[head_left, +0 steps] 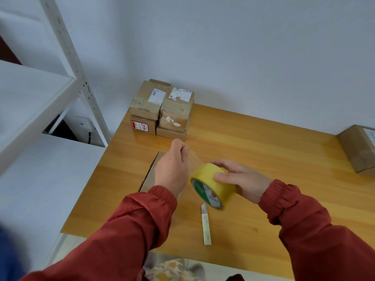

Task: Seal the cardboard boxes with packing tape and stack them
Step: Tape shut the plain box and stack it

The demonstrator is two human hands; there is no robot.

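Observation:
My right hand [241,177] grips a yellow roll of packing tape [213,185] above the wooden table [263,159]. My left hand [172,167] pinches the free end of the tape, and a clear strip [192,157] stretches from it to the roll. Beneath my left hand lies a flat cardboard box [151,171], mostly hidden by the hand and sleeve. At the table's far left corner stands a stack of several small cardboard boxes [162,108] with labels and tape on them.
A white box cutter [206,226] lies on the table near its front edge. Another cardboard box [359,149] sits at the right edge of view. White metal shelving [30,98] stands to the left of the table. A wall runs behind.

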